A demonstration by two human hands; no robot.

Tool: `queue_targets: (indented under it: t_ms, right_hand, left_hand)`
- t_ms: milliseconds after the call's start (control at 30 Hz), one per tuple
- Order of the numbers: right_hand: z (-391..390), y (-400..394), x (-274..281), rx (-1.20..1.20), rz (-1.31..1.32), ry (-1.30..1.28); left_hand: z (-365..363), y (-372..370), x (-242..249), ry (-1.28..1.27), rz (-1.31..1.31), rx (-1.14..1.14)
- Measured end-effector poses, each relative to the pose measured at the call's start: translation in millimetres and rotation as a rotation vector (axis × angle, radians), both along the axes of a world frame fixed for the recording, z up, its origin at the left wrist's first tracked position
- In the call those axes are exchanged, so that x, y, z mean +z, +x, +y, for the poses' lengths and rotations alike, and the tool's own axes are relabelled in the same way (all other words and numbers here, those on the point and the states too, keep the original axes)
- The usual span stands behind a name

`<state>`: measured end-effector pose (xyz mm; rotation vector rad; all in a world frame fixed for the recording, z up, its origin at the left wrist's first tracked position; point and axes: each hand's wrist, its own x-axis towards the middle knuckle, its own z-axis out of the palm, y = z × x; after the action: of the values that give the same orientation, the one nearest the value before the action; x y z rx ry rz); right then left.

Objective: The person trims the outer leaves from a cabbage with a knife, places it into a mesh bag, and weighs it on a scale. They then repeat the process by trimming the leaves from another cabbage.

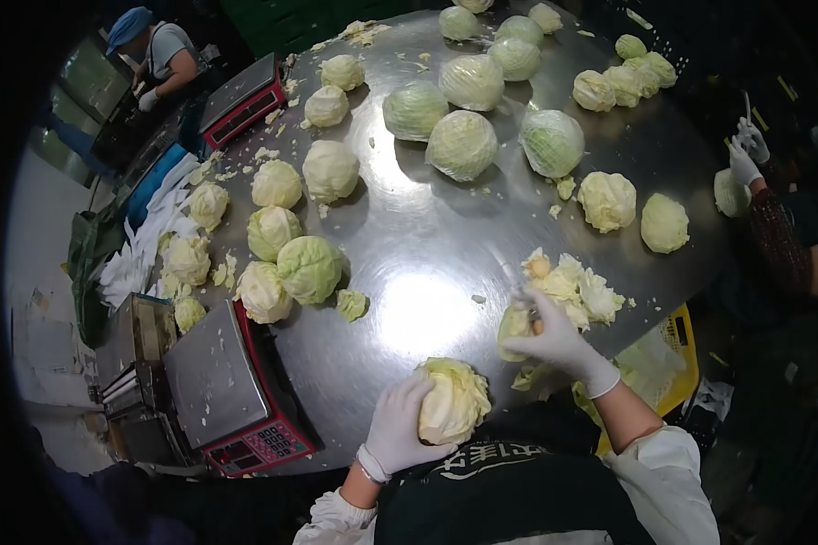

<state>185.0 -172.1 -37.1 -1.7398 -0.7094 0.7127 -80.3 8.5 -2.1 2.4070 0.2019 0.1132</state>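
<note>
Left hand (pixel 400 427) fingers clamp a cabbage (pixel 454 400) on the steel desk (pixel 427 254); right hand (pixel 554 341) fingers grip a leaf (pixel 515 325) at 2 o'clock.

Loose cabbages lie scattered over the steel desk (pixel 427 263), 4 of them wrapped in film (pixel 463 143). 2 red scales (pixel 232 391) sit at its left edge. A yellow crate (pixel 677 363) stands below the desk's right side.

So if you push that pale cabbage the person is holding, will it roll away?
Probably. The pale green round cabbage looks ball-shaped and sits on a smooth, shiny metal table, so it would likely roll or slide. The gloved left hand cups its side, which seems to steady it. Its loose, crinkly outer leaves might tear off if pulled, like the scraps lying nearby.
</note>
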Motion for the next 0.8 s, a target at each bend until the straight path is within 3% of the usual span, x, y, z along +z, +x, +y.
queue_targets:
  t_ms: [33,100,133,200,233,400,567,633,767,800]
  right_hand:
    - [5,-12,7,-0.007,-0.003,-0.002]
    - [20,-30,29,0.404,-0.168,-0.129]
    - [26,-32,28,0.404,-0.169,-0.129]
    - [37,-32,19,0.559,0.231,-0.241]
    - [40,-30,13,0.562,0.233,-0.237]
    - [39,-18,-23,0.357,-0.148,-0.407]
    - [27,-26,-12,0.306,-0.234,-0.474]
    - [23,-31,-10,0.29,-0.233,-0.495]
    - [-19,-15,-25,-0.026,-0.22,-0.473]
    - [-39,-5,-33,-0.094,-0.257,-0.466]
  left_hand:
    - [-6,9,12,-0.002,-0.003,-0.007]
    - [-22,29,28,0.167,0.16,0.017]
    - [-27,33,26,0.197,0.12,0.036]
    - [-28,28,14,0.17,0.089,0.04]
    - [-27,25,10,0.142,0.058,0.043]
    - [0,-3,8,0.028,0.081,0.046]
    - [29,-54,10,-0.294,0.135,0.192]
    - [15,-55,10,-0.191,0.156,0.221]
    - [8,-58,-24,-0.111,0.049,0.296]
    - [8,-60,-31,-0.479,-0.043,0.406]
